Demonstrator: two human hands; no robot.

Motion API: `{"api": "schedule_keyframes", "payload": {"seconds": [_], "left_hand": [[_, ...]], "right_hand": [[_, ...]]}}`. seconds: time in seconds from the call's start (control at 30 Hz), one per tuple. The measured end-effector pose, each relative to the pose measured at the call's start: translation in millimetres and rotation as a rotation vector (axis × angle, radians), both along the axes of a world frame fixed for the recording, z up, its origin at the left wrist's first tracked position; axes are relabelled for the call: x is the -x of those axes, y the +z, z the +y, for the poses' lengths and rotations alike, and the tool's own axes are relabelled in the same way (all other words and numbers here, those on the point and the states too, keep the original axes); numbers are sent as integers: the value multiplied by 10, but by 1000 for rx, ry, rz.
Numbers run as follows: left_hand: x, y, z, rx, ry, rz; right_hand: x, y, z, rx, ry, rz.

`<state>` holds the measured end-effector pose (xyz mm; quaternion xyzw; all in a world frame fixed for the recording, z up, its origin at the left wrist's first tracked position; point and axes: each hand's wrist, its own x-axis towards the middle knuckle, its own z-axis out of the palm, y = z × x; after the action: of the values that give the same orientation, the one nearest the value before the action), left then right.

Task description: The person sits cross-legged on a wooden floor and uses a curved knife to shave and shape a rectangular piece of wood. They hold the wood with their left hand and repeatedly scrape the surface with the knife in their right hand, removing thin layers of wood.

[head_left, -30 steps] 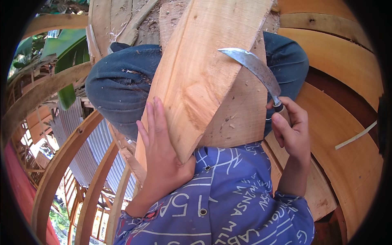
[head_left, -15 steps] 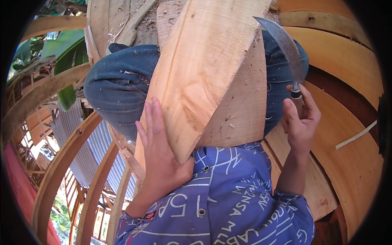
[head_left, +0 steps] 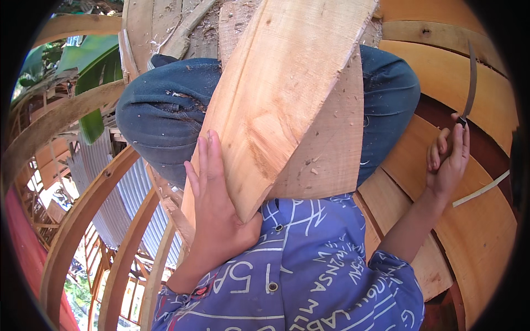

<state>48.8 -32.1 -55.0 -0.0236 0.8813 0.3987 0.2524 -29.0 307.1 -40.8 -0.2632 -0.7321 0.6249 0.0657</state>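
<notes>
tan, grainy plank (head_left: 292, 71); curved knife (head_left: 472, 81)

The right hand (head_left: 448, 160) has moved far out to the person's right and has taken the knife (head_left: 473, 85) with it. One second ago the knife's tip was over the board (head_left: 276, 99); half a second ago it was at the board's right edge, with the blade in front of the right knee (head_left: 389, 94). Now the knife is well apart from both, in front of the curved planks (head_left: 430, 71). It has also turned: earlier its broad side was visible, now it appears thin. The handle is now mostly hidden by fingers. The forearm (head_left: 414, 226) slants more outward, and the hand is nearer to the pale strip (head_left: 481, 188).
</notes>
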Motion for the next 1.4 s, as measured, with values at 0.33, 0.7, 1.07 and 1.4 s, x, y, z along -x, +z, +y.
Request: {"api": "schedule_keyframes", "payload": {"seconds": [0.33,0.7,1.07,1.4], "left_hand": [[17,-12,19,-4,11,-9],[27,28,16,0,11,-20],[34,22,20,-10,40,-36],[61,55,10,-35,64,-27]], "right_hand": [[-74,-134,-507,235,601,-434],[25,-283,-438,-319,37,-26],[-170,-185,-599,70,544,-303],[-31,-113,-95,-19,44,13]]}}
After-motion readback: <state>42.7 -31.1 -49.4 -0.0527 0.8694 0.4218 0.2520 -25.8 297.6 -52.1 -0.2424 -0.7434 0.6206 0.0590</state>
